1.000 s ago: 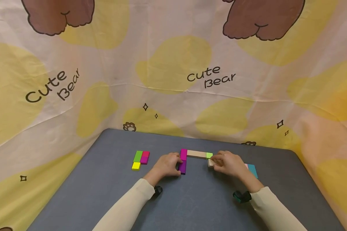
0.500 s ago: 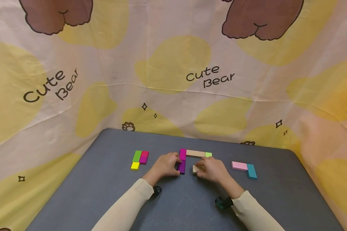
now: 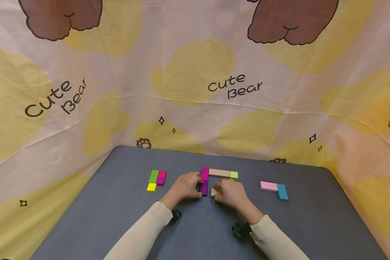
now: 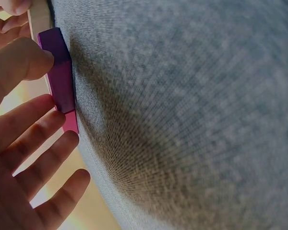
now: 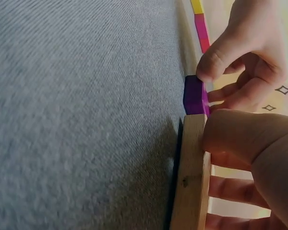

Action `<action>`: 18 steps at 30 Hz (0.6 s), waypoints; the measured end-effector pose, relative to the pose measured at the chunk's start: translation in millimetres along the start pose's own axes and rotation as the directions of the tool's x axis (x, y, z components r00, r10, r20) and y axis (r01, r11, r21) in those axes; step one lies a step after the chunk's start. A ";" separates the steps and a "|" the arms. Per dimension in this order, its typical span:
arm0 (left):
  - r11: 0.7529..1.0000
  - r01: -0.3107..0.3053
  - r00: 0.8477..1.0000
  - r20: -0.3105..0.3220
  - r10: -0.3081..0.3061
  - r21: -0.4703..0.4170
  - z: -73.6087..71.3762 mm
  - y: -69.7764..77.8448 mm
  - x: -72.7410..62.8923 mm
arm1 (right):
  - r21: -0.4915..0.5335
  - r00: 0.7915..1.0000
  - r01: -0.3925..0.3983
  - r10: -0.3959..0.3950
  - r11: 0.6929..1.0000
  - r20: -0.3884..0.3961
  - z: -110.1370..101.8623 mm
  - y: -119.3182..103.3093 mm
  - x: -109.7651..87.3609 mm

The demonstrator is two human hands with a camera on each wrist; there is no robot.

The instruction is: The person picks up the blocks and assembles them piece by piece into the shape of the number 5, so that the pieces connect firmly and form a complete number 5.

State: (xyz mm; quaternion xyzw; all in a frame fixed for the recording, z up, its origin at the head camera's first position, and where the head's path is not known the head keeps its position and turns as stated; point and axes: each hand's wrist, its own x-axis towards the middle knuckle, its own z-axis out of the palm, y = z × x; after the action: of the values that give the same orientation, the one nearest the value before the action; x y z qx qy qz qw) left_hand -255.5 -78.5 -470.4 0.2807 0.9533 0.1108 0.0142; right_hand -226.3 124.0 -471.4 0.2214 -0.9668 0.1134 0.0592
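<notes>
A pale wooden rectangular block (image 5: 191, 165) is pinched by the right hand's (image 3: 230, 192) thumb and fingers, one end just beside a dark-purple rectangular block (image 3: 204, 189) on the grey fabric-topped table (image 3: 195, 231). The left hand (image 3: 186, 185), fingers spread and loosely extended, touches the purple block. Beyond, a long tan wooden bar (image 3: 219, 173) joins a small lime-green block (image 3: 234, 174).

In the head view, the right hand (image 3: 231, 193) covers most of the wooden block (image 3: 212, 193); only one end is visible. Above, the printed brown figures (image 3: 63, 18) are cut by the top edge. The right wrist view cuts this block below. The left wrist view cuts the left hand (image 3: 186, 185) at the left side.
</notes>
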 end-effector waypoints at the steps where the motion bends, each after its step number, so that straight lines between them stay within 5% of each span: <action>1: 1.000 -0.001 1.000 -0.001 0.001 -0.001 0.0 0.1 -0.1 | 0.000 1.000 -0.003 0.003 1.000 0.003 0.3 -0.9 0.4; 18: 1.000 0.002 1.000 0.003 -0.002 -0.011 0.7 0.6 0.6 | 0.011 0.999 -0.031 0.031 0.999 0.008 7.9 -5.6 5.1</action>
State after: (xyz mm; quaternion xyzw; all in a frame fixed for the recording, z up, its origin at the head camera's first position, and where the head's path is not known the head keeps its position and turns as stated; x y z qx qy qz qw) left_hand -255.6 -77.6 -470.9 0.2797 0.9530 0.1155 0.0173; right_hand -228.9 115.1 -477.1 0.2070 -0.9697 0.1186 0.0523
